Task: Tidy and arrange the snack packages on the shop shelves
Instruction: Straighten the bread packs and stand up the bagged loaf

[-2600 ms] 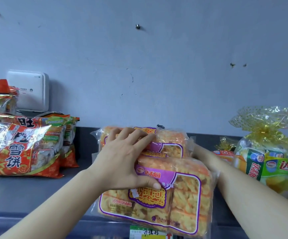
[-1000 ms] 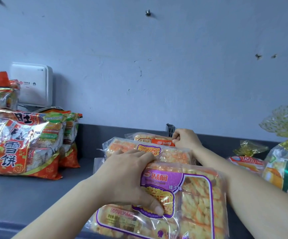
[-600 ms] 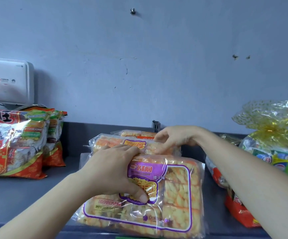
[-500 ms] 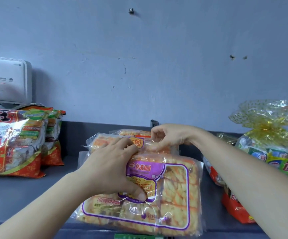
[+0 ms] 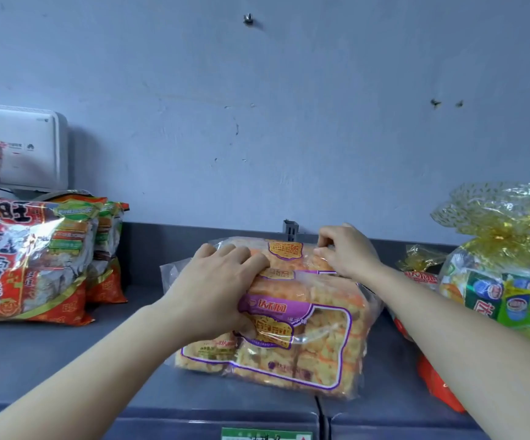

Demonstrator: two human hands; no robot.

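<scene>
The left hand (image 5: 216, 290) grips the front snack package (image 5: 314, 338) by its top edge on the shelf (image 5: 51, 354); just behind that package, the right hand (image 5: 346, 252) pinches a second package (image 5: 284, 254).

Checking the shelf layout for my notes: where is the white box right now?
In the head view the white box is at far left against the blue wall, just behind and above the red rice-cracker bags on the shelf.
</scene>
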